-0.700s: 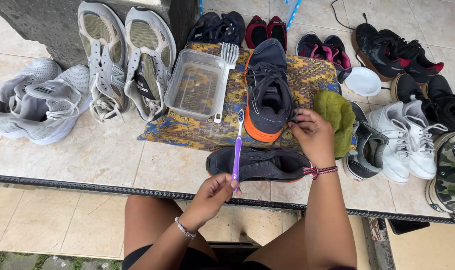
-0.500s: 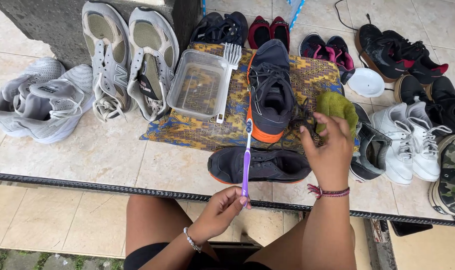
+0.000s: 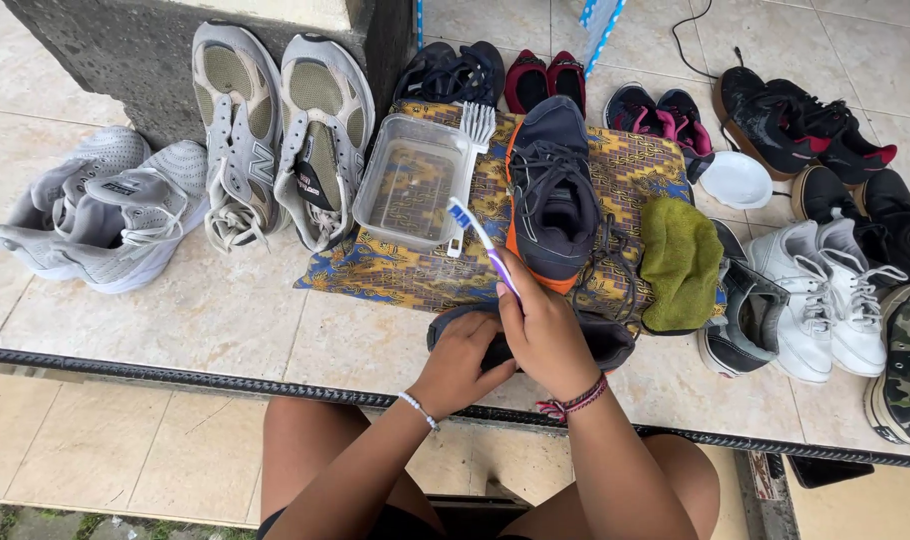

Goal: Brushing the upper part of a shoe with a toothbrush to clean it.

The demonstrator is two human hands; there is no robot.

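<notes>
Item: purple toothbrush (image 3: 483,246), now gripped in our right hand (image 3: 541,332); earlier our left hand (image 3: 463,358) carried it. Item: dark insole (image 3: 605,340), lying on the tiles before the patterned cloth (image 3: 395,272), our left hand now closed over its end. Green rag (image 3: 681,262), released, rests beside the dark sneaker (image 3: 551,192).

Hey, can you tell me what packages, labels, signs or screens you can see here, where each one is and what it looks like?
Blue and white printed package: top edge, behind the red shoes, only its lower corner shows.
Tongue label: on the right grey sneaker leaning against the stone block, small dark patch with a red mark.
No signs or screens in view.
</notes>
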